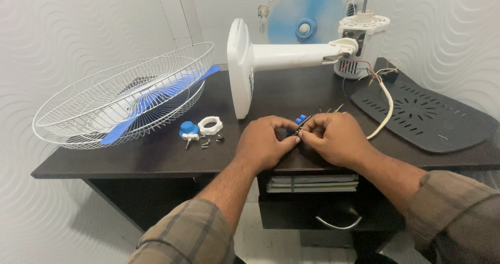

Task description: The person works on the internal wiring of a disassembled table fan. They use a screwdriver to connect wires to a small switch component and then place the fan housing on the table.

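The single head-worn camera looks forward and down from close above the dark desk point(156, 160), facing the white wall point(78, 29) at twelve o'clock; no second view exists.

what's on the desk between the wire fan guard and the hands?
Head view: a blue knob, a white ring nut and small screws lie between the wire guard and the left hand.

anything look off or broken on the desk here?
Yes: the fan is in pieces. Its white stand lies on its side, loose coloured wires spill from the motor unit, and the wire guard sits tilted with the blue blade inside. Both hands pinch a small blue part.
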